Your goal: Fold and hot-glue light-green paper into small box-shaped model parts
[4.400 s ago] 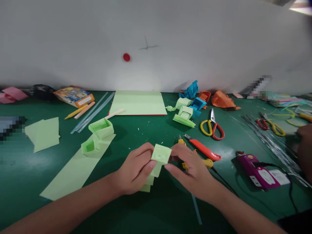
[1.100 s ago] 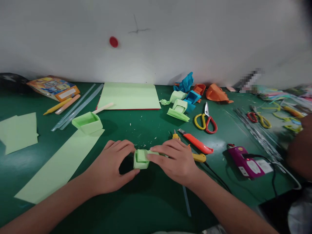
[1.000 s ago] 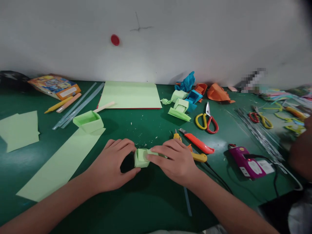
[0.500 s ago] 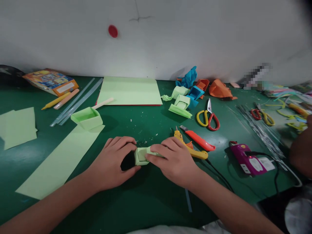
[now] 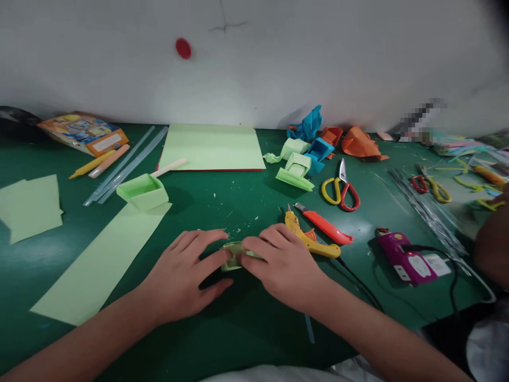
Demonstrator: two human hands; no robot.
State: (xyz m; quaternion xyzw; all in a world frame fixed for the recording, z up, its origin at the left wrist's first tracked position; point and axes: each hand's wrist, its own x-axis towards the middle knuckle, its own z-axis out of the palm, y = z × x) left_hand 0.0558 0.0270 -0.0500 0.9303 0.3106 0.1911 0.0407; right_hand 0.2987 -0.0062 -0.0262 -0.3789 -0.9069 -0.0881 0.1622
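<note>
A small folded box of pale green paper (image 5: 231, 257) lies low over the table between my hands. My right hand (image 5: 284, 260) is closed on its right end, fingers bent over it and hiding that part. My left hand (image 5: 185, 273) has its fingers spread at the box's left end. Its index fingertip touches the box, while the thumb stands apart from it below. Just beyond my right hand lie a yellow glue gun (image 5: 314, 241) and a red-handled box cutter (image 5: 328, 226).
Left: an open green paper box (image 5: 147, 199), a paper strip (image 5: 99, 270), glue sticks (image 5: 131, 170), markers (image 5: 93, 163). Back: a green sheet (image 5: 210, 148) and folded paper pieces (image 5: 298, 164). Right: scissors (image 5: 341, 188), a purple power adapter (image 5: 405, 260) with cables, and another person's arm (image 5: 493, 244).
My left hand has loosened from the box's end, its fingers spreading and its thumb moving off. The box now looks lower and tilted. My right hand stays on it.
</note>
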